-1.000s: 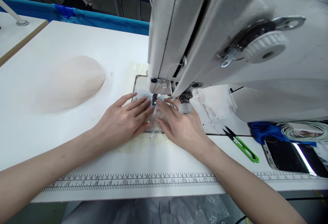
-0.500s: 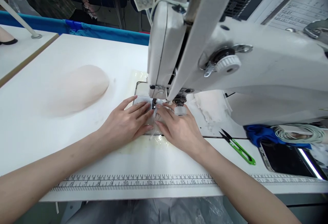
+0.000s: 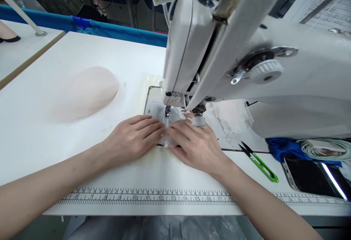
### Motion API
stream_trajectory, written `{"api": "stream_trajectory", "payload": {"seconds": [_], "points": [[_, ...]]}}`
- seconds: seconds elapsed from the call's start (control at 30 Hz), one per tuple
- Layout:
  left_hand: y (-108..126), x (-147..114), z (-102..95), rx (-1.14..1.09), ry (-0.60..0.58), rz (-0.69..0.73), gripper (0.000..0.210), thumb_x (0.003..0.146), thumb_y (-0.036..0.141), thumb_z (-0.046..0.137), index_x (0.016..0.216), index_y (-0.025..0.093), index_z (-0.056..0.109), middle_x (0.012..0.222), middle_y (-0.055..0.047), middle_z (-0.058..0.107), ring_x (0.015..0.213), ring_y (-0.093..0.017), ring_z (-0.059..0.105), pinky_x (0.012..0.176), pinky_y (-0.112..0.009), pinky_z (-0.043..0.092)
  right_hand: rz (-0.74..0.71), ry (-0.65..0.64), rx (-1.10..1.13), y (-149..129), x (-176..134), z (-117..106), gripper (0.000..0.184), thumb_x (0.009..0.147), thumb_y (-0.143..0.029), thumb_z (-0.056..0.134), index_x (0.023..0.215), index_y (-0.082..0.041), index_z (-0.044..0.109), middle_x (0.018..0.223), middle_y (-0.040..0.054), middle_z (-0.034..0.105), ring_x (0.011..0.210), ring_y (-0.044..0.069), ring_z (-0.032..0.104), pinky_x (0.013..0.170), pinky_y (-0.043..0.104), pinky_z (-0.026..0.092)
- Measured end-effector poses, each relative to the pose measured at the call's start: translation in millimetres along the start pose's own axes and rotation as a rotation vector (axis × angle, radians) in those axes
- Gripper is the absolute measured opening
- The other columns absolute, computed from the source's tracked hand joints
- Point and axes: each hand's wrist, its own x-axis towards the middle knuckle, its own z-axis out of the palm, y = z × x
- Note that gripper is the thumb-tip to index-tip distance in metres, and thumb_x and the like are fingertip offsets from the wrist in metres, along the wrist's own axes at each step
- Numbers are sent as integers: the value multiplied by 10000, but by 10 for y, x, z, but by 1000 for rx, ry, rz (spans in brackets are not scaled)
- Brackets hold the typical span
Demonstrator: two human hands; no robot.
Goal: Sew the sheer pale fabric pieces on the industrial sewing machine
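At the sewing machine [image 3: 181, 49], a thin see-through strip [image 3: 166, 134] runs toward me from the presser foot [image 3: 168, 111] over the metal plate [image 3: 155, 109]. My left hand [image 3: 134, 137] lies to the left of the strip, its fingers together and their tips at the strip's edge. From the other side my right hand [image 3: 196, 145] has curled fingertips on it, just in front of the foot. Both hands look closed on the strip, though the tips are somewhat blurred and partly hide it.
A pale beige fabric cup [image 3: 93, 90] lies to the left. Folded whitish cloth [image 3: 231, 113] sits under the machine arm. Green thread snips [image 3: 260, 163], a phone [image 3: 312, 177] and blue cloth [image 3: 282, 148] are at right. A printed ruler [image 3: 161, 198] follows the front edge.
Both hands have drawn back toward me, away from the presser foot, uncovering more of the metal plate. The camera view has shifted slightly.
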Motion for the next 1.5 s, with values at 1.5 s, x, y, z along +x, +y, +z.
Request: {"api": "stream_trajectory", "payload": {"seconds": [1.5], "points": [[129, -22, -37, 59, -139, -33, 319, 978, 139, 427, 1250, 96, 590, 1259, -83, 657, 1209, -217, 583, 1077, -411, 402, -6, 50, 18, -86, 3, -51, 214, 922, -126, 532, 887, -186, 734, 985, 26, 761, 957, 157, 698, 922, 343, 509]]}}
